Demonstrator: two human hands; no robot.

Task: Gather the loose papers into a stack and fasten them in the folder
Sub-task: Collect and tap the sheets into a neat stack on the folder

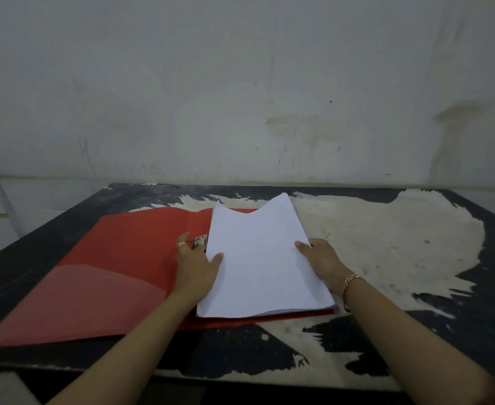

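Cannot see the fingers of the right hand (322, 260): tucked under the right edge of the papers (263, 258), only the thumb showing on top, so pinching the stack there. Cannot tell what the left hand (195, 267) is doing beyond pressing its thumb on the left edge of the top sheet. Fingers reaching past that edge to a small metal clip (201, 239), half covered by them and by the paper; grip or mere touch unclear.

Between both hands, the papers: a white stack with a plain top sheet, lying on the right half of an open red folder (117, 258) and hiding most of it. Far end lifted, two corners curled up, middle dipping.

Left of the left hand, the folder's other half flat on the bench (401, 244), with a translucent pocket (94, 293) at its near corner. Both forearms cut off at the bottom edge.
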